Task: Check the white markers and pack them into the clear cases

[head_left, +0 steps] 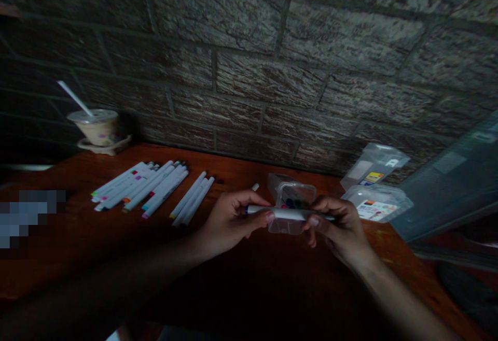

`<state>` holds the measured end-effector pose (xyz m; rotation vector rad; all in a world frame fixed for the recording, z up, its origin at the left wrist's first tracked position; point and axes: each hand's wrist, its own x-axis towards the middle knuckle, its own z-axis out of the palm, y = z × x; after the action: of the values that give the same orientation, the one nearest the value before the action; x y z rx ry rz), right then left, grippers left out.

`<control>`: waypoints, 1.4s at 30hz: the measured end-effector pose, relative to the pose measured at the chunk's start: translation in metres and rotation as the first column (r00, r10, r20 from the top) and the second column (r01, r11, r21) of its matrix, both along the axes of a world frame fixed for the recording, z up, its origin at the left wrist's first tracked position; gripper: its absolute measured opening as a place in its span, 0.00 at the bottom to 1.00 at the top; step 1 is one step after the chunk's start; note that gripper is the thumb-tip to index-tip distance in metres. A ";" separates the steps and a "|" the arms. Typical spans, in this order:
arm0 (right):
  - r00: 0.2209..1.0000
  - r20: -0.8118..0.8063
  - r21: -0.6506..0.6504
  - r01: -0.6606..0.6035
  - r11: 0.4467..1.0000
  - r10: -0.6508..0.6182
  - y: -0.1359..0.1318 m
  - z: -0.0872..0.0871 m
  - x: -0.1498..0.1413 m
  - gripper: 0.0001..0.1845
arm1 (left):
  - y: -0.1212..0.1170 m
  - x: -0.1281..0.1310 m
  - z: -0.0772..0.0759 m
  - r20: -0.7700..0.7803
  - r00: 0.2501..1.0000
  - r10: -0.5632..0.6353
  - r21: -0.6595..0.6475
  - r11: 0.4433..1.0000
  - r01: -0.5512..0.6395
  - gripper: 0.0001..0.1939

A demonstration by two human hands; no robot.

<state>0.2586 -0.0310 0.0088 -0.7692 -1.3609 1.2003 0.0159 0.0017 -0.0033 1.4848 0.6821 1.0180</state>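
Note:
A white marker (290, 213) lies level between my two hands, its dark blue end to the left and a dark tip to the right. My left hand (233, 215) pinches the left part between thumb and fingers. On the right part, my right hand (340, 222) grips with thumb and forefinger. Just behind the marker stands a small clear plastic box (298, 190) with several dark and coloured marker ends showing inside. The marker and my fingers cover part of that box. Left of my left hand, several loose white markers (167, 185) lie on the wooden table (233, 289).
A cup with a straw (95, 126) stands in a holder at the table's far left. Clear plastic cases (373, 201) with labels sit at the right. A stone block wall (249, 71) rises behind the table. One light marker end (255, 187) shows beyond my left hand.

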 end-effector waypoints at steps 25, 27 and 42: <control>0.983 -0.158 -0.175 0.065 0.982 -0.093 -0.001 0.014 -0.002 0.12 | -0.001 -0.005 -0.003 0.358 0.917 -0.178 -0.136 0.961 0.240 0.23; 0.981 -0.173 -0.178 0.054 0.982 -0.085 -0.001 0.015 -0.003 0.12 | -0.002 -0.005 -0.001 0.356 0.918 -0.173 -0.147 0.960 0.238 0.24; 0.998 -0.056 -0.091 -0.011 0.996 0.006 -0.003 0.010 -0.003 0.07 | 0.003 0.000 0.001 0.082 0.996 -0.045 -0.065 0.997 0.050 0.17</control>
<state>0.2558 -0.0337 0.0190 -0.7888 -1.2717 1.2882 0.0158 0.0044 -0.0027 1.3884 0.6144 1.0040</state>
